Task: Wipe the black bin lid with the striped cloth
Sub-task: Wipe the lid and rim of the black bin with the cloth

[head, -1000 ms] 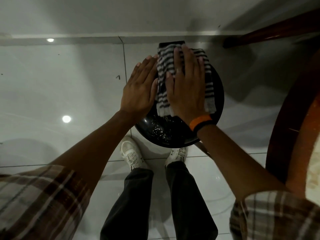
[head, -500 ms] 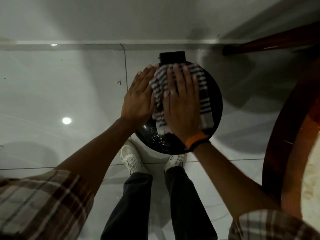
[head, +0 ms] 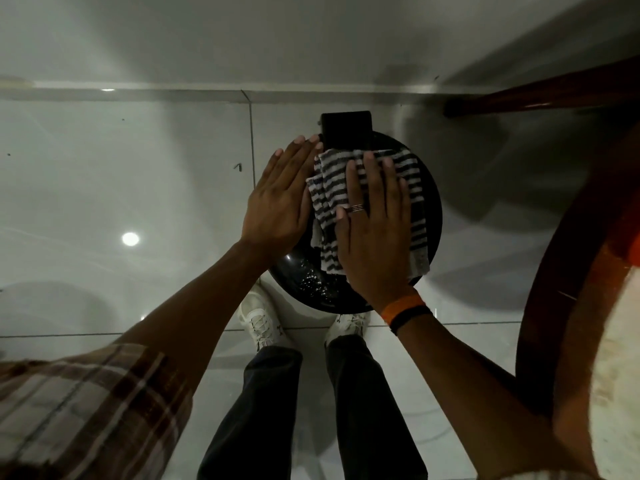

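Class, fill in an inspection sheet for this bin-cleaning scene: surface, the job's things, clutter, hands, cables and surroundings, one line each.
Surface: glossy pale floor tiles with light reflections.
Job's things: round black bin lid, shiny, specks of glare on its near part; striped cloth spread flat on it.
Clutter: nothing seen.
Hands: right hand flat on the cloth, ring and orange wristband showing; left hand flat on the lid's left edge, beside the cloth.
Cables: nothing seen.
Surroundings: wall skirting behind the bin, dark wooden furniture at right, white shoes below the lid.
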